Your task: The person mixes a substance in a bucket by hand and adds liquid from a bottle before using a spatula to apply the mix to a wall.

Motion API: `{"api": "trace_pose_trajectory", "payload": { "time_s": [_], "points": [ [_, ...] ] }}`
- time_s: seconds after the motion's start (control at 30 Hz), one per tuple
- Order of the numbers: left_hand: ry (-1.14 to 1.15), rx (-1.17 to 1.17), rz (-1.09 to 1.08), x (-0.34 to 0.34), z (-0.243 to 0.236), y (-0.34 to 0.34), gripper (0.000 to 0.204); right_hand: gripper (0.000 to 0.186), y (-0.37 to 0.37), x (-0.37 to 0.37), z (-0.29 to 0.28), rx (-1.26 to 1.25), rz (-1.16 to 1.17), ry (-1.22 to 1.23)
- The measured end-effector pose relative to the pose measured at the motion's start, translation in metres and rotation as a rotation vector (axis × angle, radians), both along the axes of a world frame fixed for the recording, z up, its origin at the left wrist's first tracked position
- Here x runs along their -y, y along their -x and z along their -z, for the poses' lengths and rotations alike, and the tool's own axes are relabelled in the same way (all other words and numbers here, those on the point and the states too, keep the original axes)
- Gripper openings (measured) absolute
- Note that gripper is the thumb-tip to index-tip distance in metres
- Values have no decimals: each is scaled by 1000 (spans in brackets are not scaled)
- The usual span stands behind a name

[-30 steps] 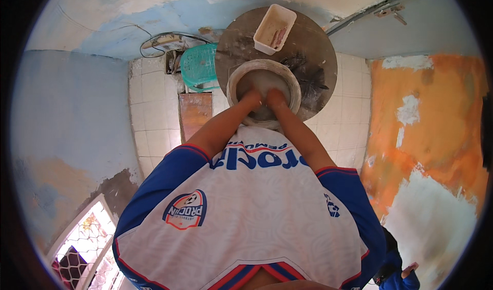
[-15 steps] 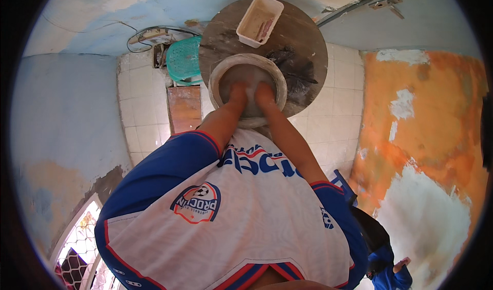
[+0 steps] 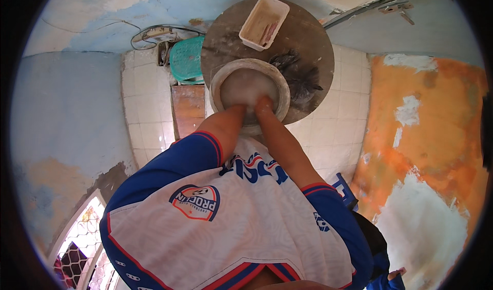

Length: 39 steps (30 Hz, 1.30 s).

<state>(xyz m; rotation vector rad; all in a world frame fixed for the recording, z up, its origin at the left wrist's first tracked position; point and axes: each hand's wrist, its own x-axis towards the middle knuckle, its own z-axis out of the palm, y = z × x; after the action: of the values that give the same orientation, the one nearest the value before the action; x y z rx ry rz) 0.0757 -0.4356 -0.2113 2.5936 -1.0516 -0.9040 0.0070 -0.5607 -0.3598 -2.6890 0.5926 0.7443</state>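
A round, grey-crusted basin (image 3: pixel 218 79) stands at the near side of a round dark table (image 3: pixel 221 38). Cloudy grey-brown water (image 3: pixel 246 82) fills much of it. Both arms reach down inside. My left hand (image 3: pixel 237 108) is sunk near the basin's closest edge, with its fingers hidden below the surface. Just to its right, my right hand (image 3: pixel 264 104) dips in too; its back shows partly, while the fingers are lost in the murk. Whether either hand holds anything cannot be seen.
Farther back on the table is a whitish rectangular tub (image 3: pixel 264 23) with something reddish-brown inside. A crumpled black plastic bag (image 3: pixel 305 82) lies right of the basin. A green plastic stool (image 3: pixel 187 59) stands left of the table. Another person's hand (image 3: pixel 395 273) shows at lower right.
Both hands have drawn back toward the basin's near side. The left has sunk deeper, out of sight past the wrist. The view has shifted slightly.
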Motion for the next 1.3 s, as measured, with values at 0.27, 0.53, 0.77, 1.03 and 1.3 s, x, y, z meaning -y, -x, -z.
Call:
{"api": "trace_pose_trajectory", "payload": {
  "time_s": [0.27, 0.53, 0.77, 1.03, 1.3],
  "points": [
    [29, -7, -32, -1, 14, 7, 35, 34, -8, -1, -112, -138, 43, -117],
    [-56, -41, -64, 31, 42, 2, 37, 42, -10, 4, -67, -381, -143, -127],
    [-92, -51, -52, 41, 54, -3, 38, 38, -22, -3, -64, -275, 68, -97],
    [-115, -70, -28, 51, 66, -6, 40, 36, -20, 3, -128, -37, 495, -207],
    [-130, -57, -17, 47, 60, -12, 41, 43, -16, 0, -85, -236, 194, -168]
  ]
}}
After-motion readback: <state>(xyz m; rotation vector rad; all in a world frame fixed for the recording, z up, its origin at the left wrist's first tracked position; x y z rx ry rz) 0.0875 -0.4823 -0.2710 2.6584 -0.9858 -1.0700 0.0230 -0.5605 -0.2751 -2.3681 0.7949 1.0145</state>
